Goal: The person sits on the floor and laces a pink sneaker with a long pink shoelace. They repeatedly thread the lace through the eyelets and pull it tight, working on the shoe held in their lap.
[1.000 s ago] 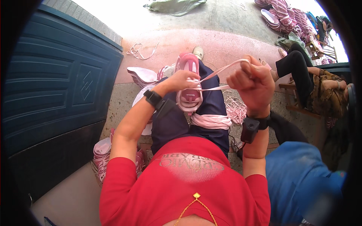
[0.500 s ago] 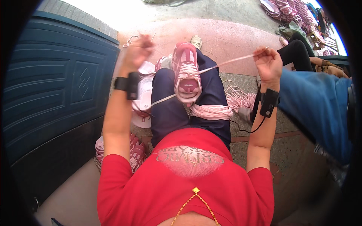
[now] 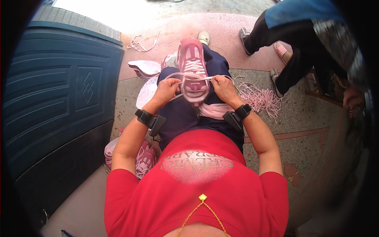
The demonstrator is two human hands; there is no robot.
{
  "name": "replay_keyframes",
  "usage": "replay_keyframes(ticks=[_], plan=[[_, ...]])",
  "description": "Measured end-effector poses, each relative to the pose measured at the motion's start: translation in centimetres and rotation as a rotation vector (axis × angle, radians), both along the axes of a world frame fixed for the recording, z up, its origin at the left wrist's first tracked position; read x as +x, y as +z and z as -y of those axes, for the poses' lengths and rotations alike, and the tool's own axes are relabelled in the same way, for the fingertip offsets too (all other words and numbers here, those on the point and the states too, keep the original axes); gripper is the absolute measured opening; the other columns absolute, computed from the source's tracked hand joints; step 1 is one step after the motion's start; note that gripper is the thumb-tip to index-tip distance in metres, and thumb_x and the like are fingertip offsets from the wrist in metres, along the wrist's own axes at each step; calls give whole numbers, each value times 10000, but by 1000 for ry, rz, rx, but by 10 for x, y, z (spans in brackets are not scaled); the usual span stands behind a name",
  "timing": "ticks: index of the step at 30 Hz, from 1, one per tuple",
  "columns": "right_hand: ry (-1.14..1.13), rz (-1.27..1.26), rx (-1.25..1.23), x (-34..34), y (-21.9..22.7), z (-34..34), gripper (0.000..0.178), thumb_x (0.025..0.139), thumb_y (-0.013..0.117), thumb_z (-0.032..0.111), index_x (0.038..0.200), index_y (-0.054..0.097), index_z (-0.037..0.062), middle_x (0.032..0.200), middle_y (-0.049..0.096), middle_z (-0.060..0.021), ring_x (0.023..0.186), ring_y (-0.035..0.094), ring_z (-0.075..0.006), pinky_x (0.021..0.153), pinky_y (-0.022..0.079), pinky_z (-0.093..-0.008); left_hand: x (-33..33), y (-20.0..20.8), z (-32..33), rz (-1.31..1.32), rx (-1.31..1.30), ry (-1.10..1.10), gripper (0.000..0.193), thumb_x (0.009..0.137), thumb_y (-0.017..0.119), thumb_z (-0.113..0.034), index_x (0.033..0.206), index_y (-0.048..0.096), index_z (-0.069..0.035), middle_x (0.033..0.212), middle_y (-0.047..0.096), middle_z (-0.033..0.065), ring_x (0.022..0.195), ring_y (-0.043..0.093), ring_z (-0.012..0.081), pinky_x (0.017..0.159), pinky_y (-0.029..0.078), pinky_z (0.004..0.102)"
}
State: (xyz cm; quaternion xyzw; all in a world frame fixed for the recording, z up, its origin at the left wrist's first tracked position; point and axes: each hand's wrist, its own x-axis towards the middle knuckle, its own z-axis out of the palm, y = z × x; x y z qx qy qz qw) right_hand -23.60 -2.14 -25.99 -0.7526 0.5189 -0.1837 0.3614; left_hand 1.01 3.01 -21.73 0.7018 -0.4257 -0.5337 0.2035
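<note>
Left hand point(image 3: 167, 87) and right hand point(image 3: 223, 86) pinching lace point(image 3: 196, 77) over pink shoe point(image 3: 192, 67)

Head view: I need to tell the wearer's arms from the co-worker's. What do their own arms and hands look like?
Both forearms are bare below short red sleeves. Each wrist wears a black strap with a small black box: left wrist, right wrist. The left hand and right hand are ungloved.

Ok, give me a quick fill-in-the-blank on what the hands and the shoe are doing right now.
1. The pink sneaker rests on the person's ____.
2. Both hands, left hand and right hand, pinch a pale pink ____ at the sneaker's tongue end.
3. Each wrist carries a ____ strap with a small device.
4. A loose heap of pink laces lies on the floor to the person's ____.

Missing words: lap; lace; black; right
</note>
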Motion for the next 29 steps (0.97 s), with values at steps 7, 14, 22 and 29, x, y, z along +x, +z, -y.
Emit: replay_keyframes(ticks=[7, 14, 22, 29], plan=[[136, -249, -258, 15, 0, 3, 134, 826, 483, 111, 832, 587, 28, 850, 616, -150, 838, 605, -328, 713, 474, -434, 5, -25, -10, 140, -163, 2, 225, 900, 584, -189, 966, 671, 8, 647, 597, 17, 560, 511, 55, 510, 410, 226], [367, -365, -572, 15, 12, 7, 137, 797, 545, 121, 908, 617, 88, 860, 597, -53, 859, 555, -219, 765, 380, -362, -2, -29, -3, 589, -456, -273, 169, 857, 576, -175, 878, 689, -51, 844, 663, 120, 842, 606, 312, 731, 489, 391], [155, -338, -538, 24, 8, -1, 144, 806, 624, 234, 868, 675, 113, 817, 601, -36, 851, 542, -220, 762, 383, -377, -18, -8, 9, 1058, -607, -548, 126, 763, 648, -254, 762, 675, -131, 795, 638, 6, 888, 524, 232, 700, 363, 397], [106, -414, -619, 24, 19, -9, 135, 705, 627, 254, 739, 653, 127, 701, 563, -45, 734, 541, -227, 643, 391, -405, -55, -2, 21, 941, -621, -394, 192, 747, 674, -310, 767, 689, -119, 806, 652, 58, 937, 527, 241, 766, 366, 432]])
